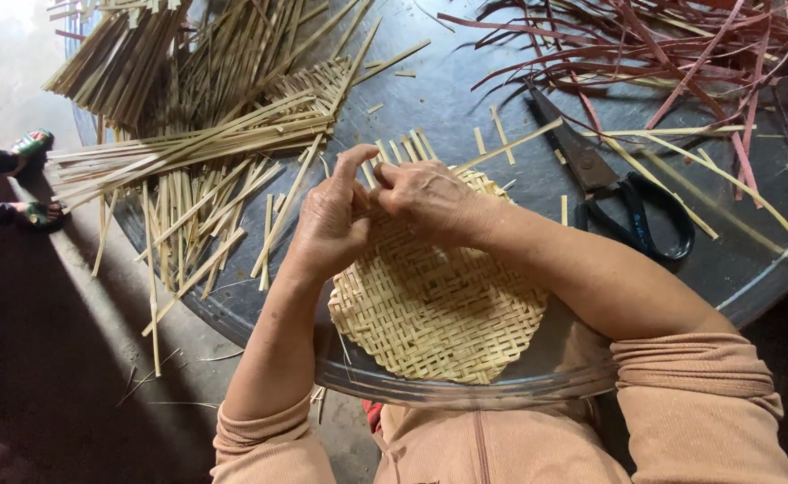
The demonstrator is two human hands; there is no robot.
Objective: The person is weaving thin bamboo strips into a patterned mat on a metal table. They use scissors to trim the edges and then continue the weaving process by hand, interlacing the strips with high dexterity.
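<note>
A round woven mat of pale bamboo strips (434, 309) lies on the near edge of a dark round table (752, 269). My left hand (331, 220) and my right hand (430, 199) meet at the mat's far-left edge, fingers pinching loose strip ends (404, 148) that stick out past the weave. Both hands press on the mat, and the fingertips hide the exact strip they grip.
Bundles of pale bamboo strips (206, 134) cover the table's left side and overhang its edge. Black scissors (609, 193) lie to the right of the mat. Reddish-brown strips (645, 45) are piled at the far right. Another person's sandalled feet (40, 179) stand at the left.
</note>
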